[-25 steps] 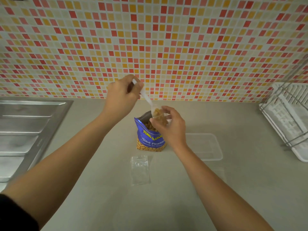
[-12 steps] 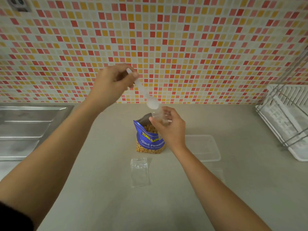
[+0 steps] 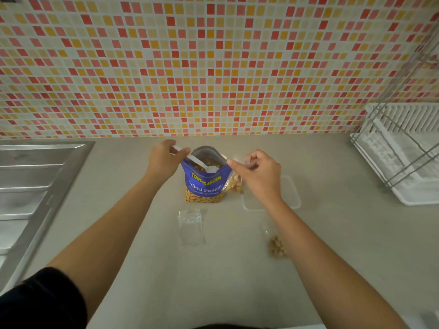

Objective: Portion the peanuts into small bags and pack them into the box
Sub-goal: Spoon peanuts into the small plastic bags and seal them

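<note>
Gripping the handle of a white plastic spoon (image 3: 202, 163) in my left hand (image 3: 164, 160), I have its bowl lying in the open mouth of the blue peanut pouch (image 3: 204, 186), which stands upright on the tabletop (image 3: 225, 281). My right hand (image 3: 260, 173) pinches the top of a small clear bag (image 3: 235, 184), partly filled with peanuts, which hangs just beside the pouch's right edge and near the clear box (image 3: 293, 198). What looks like a filled bag (image 3: 276, 246) lies on the tabletop nearer me, and an empty bag (image 3: 191, 227) lies flat in front of the pouch. The risks, as I judge them: nothing steadies the pouch, so levering the spoon against its lip could tip it and spill peanuts. The small bag's mouth looks pinched nearly shut, so a spoonful could miss and scatter, and the thin film could slip from my fingers as it gets heavier. The pouch reads "TONG GARDEN" in yellow, with "lted Peanut" in white below. The finer line under that is too small to read.
</note>
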{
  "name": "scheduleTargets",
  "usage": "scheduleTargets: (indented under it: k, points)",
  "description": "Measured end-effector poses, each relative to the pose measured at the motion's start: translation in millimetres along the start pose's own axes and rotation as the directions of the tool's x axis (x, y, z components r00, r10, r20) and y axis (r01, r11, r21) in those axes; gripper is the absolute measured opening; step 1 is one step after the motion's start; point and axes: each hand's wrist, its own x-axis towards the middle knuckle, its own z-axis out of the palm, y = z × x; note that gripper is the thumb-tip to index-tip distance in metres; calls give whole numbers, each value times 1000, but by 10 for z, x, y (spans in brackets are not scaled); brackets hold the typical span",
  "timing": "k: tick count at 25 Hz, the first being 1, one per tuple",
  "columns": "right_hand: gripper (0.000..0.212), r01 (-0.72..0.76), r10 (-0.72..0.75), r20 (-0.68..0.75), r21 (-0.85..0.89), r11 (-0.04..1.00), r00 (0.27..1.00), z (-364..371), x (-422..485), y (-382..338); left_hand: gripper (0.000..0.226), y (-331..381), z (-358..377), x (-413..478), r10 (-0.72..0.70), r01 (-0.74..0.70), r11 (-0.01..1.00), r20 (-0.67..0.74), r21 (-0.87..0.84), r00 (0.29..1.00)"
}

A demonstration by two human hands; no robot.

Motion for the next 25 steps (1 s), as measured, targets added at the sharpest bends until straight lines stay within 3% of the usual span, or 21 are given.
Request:
scheduleTargets:
  k: [2, 4, 6, 7, 9, 11, 14, 17, 19, 25]
  points:
    - [42, -9, 8, -12, -9, 1000, 1000, -79, -19, 39, 53, 31, 9, -135, 91, -87, 996, -152, 35, 984]
    - [39, -16, 16, 0, -15, 1000, 1000, -140, -42, 66, 35, 97, 83, -421, 265, -275, 961, -292, 8, 919]
    - [38, -26, 26, 20, -17, 1000, 999, -171, -67, 87, 23, 127, 242, -798, 373, -384, 923, -188, -29, 909]
    - [38, -36, 36, 30, -18, 999, 999, -181, -84, 97, 21, 127, 339, -974, 357, -361, 928, -55, -91, 932]
    - [39, -76, 77, 59, -12, 997, 995, -187, -141, 125, 24, 95, 549, -1218, 244, -184, 949, 224, -258, 944]
    - [40, -124, 124, 117, -8, 992, 985, -170, -222, 197, 29, 11, 754, -1347, 147, 28, 898, 359, -440, 922]
    - [35, -230, 223, 263, -4, 973, 939, -203, -360, 367, 27, -108, 990, -1507, -10, 274, 739, 397, -616, 918]
    - [39, -392, 313, 479, 71, 917, 820, -321, -527, 634, 13, -197, 1116, -1652, -111, 395, 644, 430, -655, 896]
    - [41, -398, 337, 516, 10, 917, 788, -413, -701, 813, 8, -233, 1150, -1727, -162, 450, 589, 447, -671, 880]
    - [11, -391, 322, 464, 58, 919, 825, -491, -1062, 1048, 9, -249, 1323, -1889, -152, 481, 632, 511, -608, 846]
